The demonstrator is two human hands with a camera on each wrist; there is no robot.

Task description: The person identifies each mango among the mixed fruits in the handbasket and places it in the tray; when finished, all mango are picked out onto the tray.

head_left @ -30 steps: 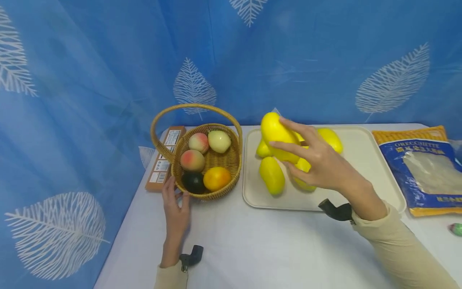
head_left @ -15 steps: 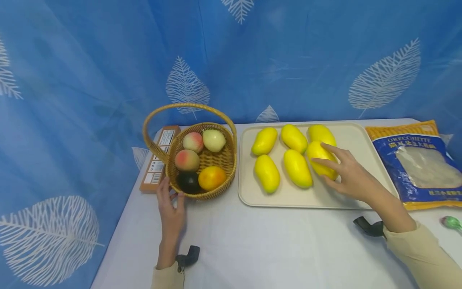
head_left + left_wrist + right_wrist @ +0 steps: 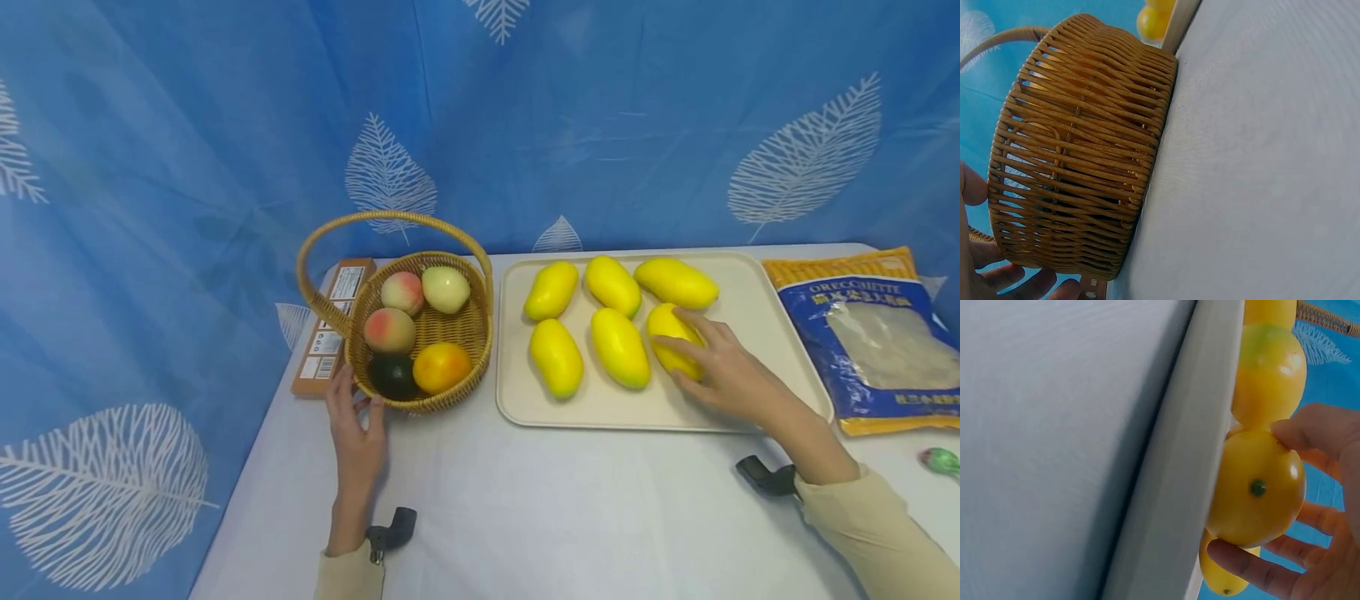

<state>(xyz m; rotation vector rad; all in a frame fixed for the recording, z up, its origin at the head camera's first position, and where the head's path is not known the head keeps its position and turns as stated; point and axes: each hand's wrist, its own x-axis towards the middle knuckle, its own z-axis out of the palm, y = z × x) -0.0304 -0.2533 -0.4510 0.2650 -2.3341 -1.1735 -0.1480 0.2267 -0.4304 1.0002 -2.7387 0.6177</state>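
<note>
My right hand (image 3: 723,367) holds a yellow mango (image 3: 672,340) low on the right of the cream tray (image 3: 757,333), thumb on one side and fingers on the other. In the right wrist view the mango (image 3: 1260,490) shows its green stem spot. Several other mangoes, such as the front one (image 3: 557,358), lie beside it in two rows. At the wicker basket (image 3: 483,383), my left hand (image 3: 357,425) touches the left front rim, thumb and fingers spread. The left wrist view has the basket wall (image 3: 1079,144) with fingertips (image 3: 1035,284) against its far side.
Inside the basket lie two peaches (image 3: 390,331), a pale green fruit (image 3: 446,289), a dark fruit (image 3: 393,376) and an orange-yellow one (image 3: 442,367). Behind it is a brown box (image 3: 318,358). A blue-yellow pasta bag (image 3: 885,342) and a green-wrapped object (image 3: 941,461) are at right.
My right hand has moved right and lowered from a raised mango at the tray's left to the front right mango. The back right mango has turned crosswise. My left hand stays at the basket.
</note>
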